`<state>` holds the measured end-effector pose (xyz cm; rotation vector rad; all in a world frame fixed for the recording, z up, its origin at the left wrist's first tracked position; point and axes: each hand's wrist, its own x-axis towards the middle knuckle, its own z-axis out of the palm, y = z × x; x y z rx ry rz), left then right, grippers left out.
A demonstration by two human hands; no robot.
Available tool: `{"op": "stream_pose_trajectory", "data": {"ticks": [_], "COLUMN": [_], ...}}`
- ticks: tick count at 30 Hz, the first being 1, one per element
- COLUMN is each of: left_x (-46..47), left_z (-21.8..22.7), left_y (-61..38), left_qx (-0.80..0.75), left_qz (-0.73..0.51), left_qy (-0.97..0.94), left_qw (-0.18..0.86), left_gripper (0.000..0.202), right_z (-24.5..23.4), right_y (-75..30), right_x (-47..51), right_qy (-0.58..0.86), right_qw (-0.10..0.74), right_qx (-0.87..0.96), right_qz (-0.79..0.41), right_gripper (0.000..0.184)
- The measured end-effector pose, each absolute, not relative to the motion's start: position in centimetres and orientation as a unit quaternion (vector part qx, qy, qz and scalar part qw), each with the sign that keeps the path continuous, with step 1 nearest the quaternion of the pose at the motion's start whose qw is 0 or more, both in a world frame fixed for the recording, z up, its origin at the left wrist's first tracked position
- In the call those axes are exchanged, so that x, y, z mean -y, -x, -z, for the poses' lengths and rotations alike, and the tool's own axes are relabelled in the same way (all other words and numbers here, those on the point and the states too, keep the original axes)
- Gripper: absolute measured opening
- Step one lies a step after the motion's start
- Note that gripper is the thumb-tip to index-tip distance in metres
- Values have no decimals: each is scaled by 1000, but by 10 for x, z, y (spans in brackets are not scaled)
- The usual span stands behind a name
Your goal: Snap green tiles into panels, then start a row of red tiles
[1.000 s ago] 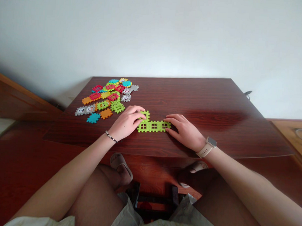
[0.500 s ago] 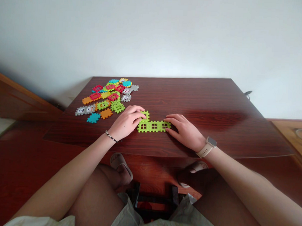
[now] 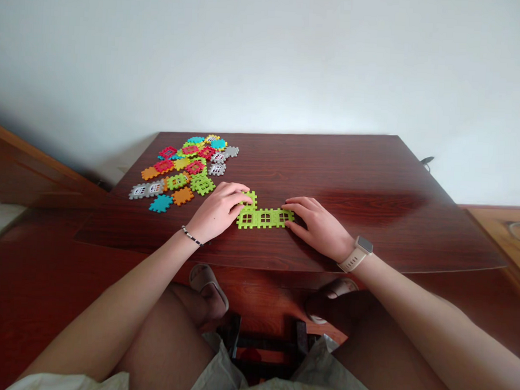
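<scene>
Flat on the table, a row of three green window panels (image 3: 265,218) lies joined edge to edge. Another green panel (image 3: 252,199) sits against the far side of the row's left end, partly covered by fingers. My left hand (image 3: 222,208) grips this panel between thumb and fingers; whether its teeth are fully locked into the row I cannot tell. My right hand (image 3: 317,223) has its thumb and fingertips closed on the right end of the row.
Loose toothed panels in several colours form a pile at the table's left, among them a blue panel (image 3: 161,203), an orange panel (image 3: 183,196) and grey window panels (image 3: 146,189). The dark wooden table (image 3: 313,163) backs onto a pale wall (image 3: 266,57).
Almost nothing differs. The fingers of my left hand have shifted very slightly on the green panel; my right hand and the row stay in place.
</scene>
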<state>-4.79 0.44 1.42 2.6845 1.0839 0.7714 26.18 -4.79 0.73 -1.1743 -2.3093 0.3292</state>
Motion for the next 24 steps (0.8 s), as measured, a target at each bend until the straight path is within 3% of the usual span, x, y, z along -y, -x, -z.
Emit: {"op": "stream_pose_trajectory", "data": {"ticks": [24], "left_x": [-2], "left_z": [-16], "left_y": [46], "left_qx": [-346], "left_qz": [-282], "left_qy": [-894], "left_qw": [24], "left_gripper": [39], "right_z": [-6], "right_y": [-261], "right_x": [48], "right_qy": [431], "right_qw": [258], "right_qx": [857], "right_qz": [-115], "right_gripper": [32]}}
